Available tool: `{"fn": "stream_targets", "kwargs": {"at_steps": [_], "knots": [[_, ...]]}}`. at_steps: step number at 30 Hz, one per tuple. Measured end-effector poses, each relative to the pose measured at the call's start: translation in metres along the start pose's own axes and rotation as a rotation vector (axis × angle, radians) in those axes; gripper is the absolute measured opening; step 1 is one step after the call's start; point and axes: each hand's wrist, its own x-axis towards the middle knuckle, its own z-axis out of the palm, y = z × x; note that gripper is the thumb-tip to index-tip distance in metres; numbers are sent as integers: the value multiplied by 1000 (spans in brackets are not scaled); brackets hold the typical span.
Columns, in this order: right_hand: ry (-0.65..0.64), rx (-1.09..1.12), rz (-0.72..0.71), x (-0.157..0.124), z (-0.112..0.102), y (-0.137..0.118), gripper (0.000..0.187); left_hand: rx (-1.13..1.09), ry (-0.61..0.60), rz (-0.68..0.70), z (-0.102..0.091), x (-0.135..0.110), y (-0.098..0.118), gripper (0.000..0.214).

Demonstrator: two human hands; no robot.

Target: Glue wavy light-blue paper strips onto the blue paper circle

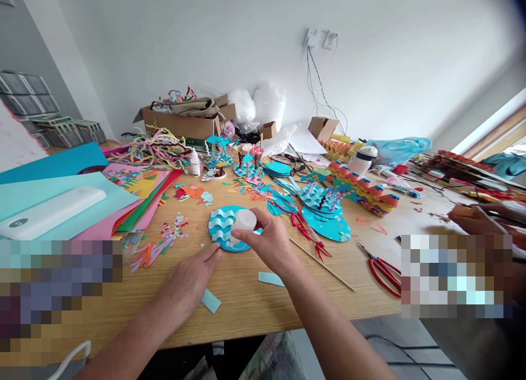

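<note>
A round blue disc lies on the wooden table before me, with wavy light-blue paper strips across its left side. My right hand is closed around a white glue bottle, its round base turned toward me, over the disc. A pale curved line shows on the disc below the bottle. At the disc's lower left edge, my left hand steadies it with fingertips pressed together. Cut light-blue paper strips lie close to both hands.
Red-handled scissors and a thin wooden stick lie to the right, by several blue discs. Coloured paper sheets and a white device are left. Another person's hand is at the far right.
</note>
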Motion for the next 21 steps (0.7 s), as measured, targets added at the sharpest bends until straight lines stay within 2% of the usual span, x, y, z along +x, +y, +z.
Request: {"fn": "stream_targets", "kwargs": {"at_steps": [6, 11, 21], "knots": [[21, -53, -7, -5, -1, 14, 17, -21, 1, -22, -4, -1, 3, 56], [25, -88, -7, -5, -2, 16, 19, 9, -6, -41, 0, 0, 1, 60], [3, -124, 19, -7, -2, 15, 17, -34, 109, 45, 8, -2, -6, 55]]}}
